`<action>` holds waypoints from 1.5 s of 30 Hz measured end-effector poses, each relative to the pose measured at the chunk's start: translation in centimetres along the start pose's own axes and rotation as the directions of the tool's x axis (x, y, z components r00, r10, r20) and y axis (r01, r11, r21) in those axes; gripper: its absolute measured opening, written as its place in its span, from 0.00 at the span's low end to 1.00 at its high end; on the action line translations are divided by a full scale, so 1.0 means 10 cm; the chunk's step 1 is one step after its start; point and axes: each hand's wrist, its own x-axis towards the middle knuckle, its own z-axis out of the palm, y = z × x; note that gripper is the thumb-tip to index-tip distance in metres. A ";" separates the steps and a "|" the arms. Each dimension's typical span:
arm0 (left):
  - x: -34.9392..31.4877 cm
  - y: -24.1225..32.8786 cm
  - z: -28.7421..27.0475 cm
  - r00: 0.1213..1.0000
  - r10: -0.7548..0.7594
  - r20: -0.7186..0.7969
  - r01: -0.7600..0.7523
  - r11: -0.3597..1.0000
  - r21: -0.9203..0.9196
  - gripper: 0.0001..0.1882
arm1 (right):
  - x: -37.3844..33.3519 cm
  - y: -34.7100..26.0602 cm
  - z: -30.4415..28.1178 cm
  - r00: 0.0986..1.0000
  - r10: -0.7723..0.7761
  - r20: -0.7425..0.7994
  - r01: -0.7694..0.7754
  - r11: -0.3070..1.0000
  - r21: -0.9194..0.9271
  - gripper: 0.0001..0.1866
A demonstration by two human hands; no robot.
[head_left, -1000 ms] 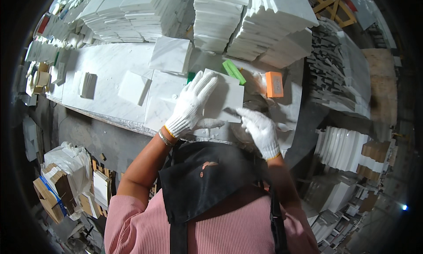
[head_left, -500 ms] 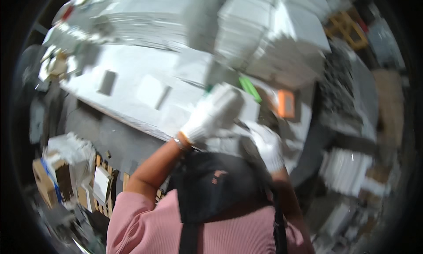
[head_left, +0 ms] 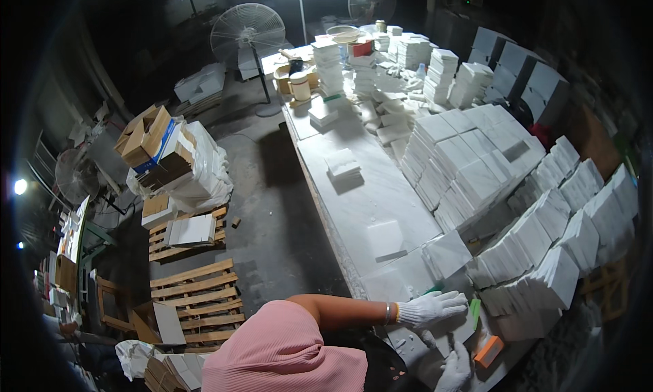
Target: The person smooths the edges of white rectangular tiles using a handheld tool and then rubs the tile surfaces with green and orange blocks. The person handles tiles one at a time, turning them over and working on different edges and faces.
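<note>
My left hand (head_left: pixel 432 308), in a white knitted glove, lies flat with its fingers stretched out together over a white marble tile (head_left: pixel 443 341). My right hand (head_left: pixel 456 373), gloved the same way, is curled at the near edge of that tile. Its fingers seem closed on something small that I cannot make out. A bright green block (head_left: pixel 475 313) lies just past my left fingertips. Close to my right hand sits an orange box-shaped thing (head_left: pixel 488 351). A dark green piece (head_left: pixel 435 288) shows behind my left hand.
The long white worktable (head_left: pixel 333 222) carries loose tiles (head_left: pixel 386 237) and a small tile stack (head_left: pixel 342 164). Large tile stacks (head_left: pixel 462 154) and leaning tile rows (head_left: pixel 537 256) line its right side. On the left are wooden pallets (head_left: pixel 197 290), cardboard boxes (head_left: pixel 146 137) and a standing fan (head_left: pixel 247 28).
The view has swung, so the table now runs up and away and my hands appear lower right. My left hand remains over the tile, my right hand close by. Blur has cleared.
</note>
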 end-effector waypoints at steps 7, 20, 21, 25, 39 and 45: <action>0.09 -0.09 0.17 0.999 0.018 -0.042 -0.016 0.999 0.039 0.63 | 0.00 -0.01 0.00 0.999 -0.017 0.042 0.016 1.000 0.019 0.19; 0.04 0.02 0.03 0.999 0.018 -0.036 -0.019 1.000 -0.018 0.67 | 0.04 0.14 -0.14 0.995 -0.103 0.004 0.102 0.988 0.118 0.19; 0.06 0.01 0.03 0.998 0.048 -0.049 -0.049 0.999 -0.014 0.66 | 0.11 0.20 -0.21 0.987 -0.152 -0.046 0.158 0.973 0.168 0.19; 0.06 0.05 -0.21 0.987 0.140 -0.073 -0.148 0.983 -0.105 0.53 | 0.55 0.31 -0.21 0.971 -0.219 -0.097 0.228 0.968 0.102 0.16; 0.04 -0.01 -0.09 1.000 0.012 0.014 -0.013 0.997 0.079 0.55 | -0.12 -0.04 -0.19 0.984 0.133 -0.121 -0.088 0.942 0.323 0.17; 0.05 -0.10 -0.04 0.999 0.044 0.027 -0.049 0.983 0.177 0.46 | 0.19 0.02 -0.09 0.991 0.012 -0.134 0.029 0.955 0.297 0.17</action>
